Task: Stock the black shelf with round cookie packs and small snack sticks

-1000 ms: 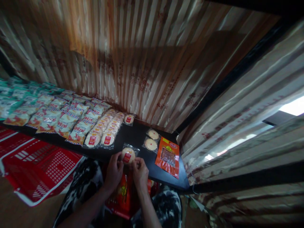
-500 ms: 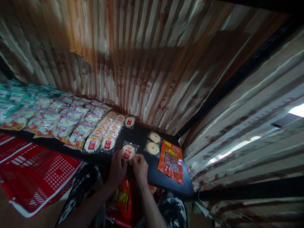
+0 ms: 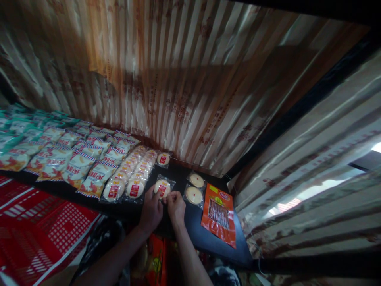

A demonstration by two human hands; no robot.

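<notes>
Between my hands, near the front edge of the black shelf (image 3: 193,230), is a round wrapped cracker (image 3: 162,188) with a red label. My left hand (image 3: 151,208) grips its lower left side, with fingers on the wrapper. At its lower right corner, my right hand (image 3: 176,207) pinches the wrapper. Two overlapping rows of the same crackers (image 3: 135,186) lie to the left. A single wrapped cracker (image 3: 163,159) sits farther back by the curtain.
Two plain-faced round crackers (image 3: 194,195) and an orange packet (image 3: 219,214) lie on the right. Striped snack bags (image 3: 98,174) and green bags (image 3: 22,123) fill the left. A red basket (image 3: 59,226) stands below; a pleated curtain (image 3: 178,99) hangs behind.
The view has shifted, so the shelf goods sit slightly lower. The cracker between my hands has moved slightly away from the front edge, with both hands still on its wrapper.
</notes>
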